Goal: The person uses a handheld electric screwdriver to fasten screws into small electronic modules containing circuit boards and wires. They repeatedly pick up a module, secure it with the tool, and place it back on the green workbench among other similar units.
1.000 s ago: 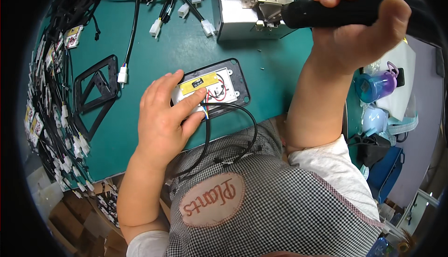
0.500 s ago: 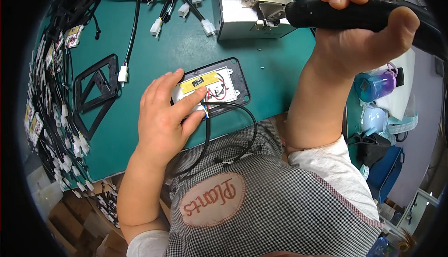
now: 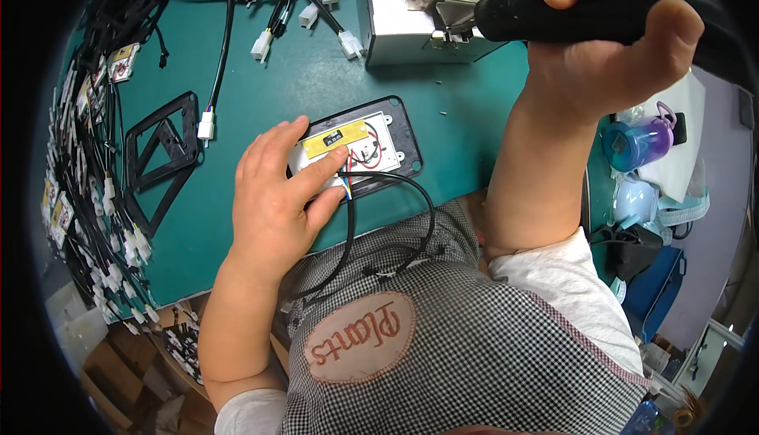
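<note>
Head view, left hand: my left hand [image 3: 273,194] lies spread over the black casing [image 3: 407,131], index fingertip at the lower edge of the yellow strip [image 3: 357,131], thumb beside the coloured wires [image 3: 348,190]; I judge this steadies the piece.
Casing: on the green mat [image 3: 466,154] just in front of me, open side up, so the white board [image 3: 387,157] faces me.
Black cable: the black cable [image 3: 432,214] loops off the casing's near side onto my apron [image 3: 474,332], probably to keep the slack off the board.
Right hand: my right hand [image 3: 605,75] is wrapped round the thick black tool [image 3: 565,20], thumb along its near side, aiming its tip at the metal machine [image 3: 395,44].
Tool tip: right at the machine's front fitting; I cannot tell whether they touch.
Loose frame: the black frame [image 3: 136,158] lies left of my hand, apart from the casing.
</note>
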### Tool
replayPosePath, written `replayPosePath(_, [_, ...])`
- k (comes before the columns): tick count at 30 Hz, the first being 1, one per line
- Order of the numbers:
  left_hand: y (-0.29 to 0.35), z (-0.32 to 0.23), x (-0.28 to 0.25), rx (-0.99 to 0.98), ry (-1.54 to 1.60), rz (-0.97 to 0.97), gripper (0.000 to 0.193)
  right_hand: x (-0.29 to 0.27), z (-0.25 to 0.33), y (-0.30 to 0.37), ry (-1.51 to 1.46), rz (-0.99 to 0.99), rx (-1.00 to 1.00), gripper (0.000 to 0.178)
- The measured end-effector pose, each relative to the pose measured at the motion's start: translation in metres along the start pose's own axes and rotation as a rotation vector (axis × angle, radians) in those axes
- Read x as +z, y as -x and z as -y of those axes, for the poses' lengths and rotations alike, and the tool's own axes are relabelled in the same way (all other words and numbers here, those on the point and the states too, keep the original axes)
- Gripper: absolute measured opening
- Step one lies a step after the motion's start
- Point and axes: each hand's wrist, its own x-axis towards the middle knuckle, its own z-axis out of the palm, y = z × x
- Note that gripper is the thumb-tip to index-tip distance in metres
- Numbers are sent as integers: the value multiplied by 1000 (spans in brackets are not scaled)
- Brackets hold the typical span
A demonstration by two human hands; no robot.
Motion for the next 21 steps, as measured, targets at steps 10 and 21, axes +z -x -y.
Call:
replayPosePath(10, [3,1,1,-4,-3,-1,47,-33,-4,-6,-193,248,158,55])
replayPosePath(21, [-1,1,0,17,11,-11,47,-2,9,-1,-29,-2,61,55])
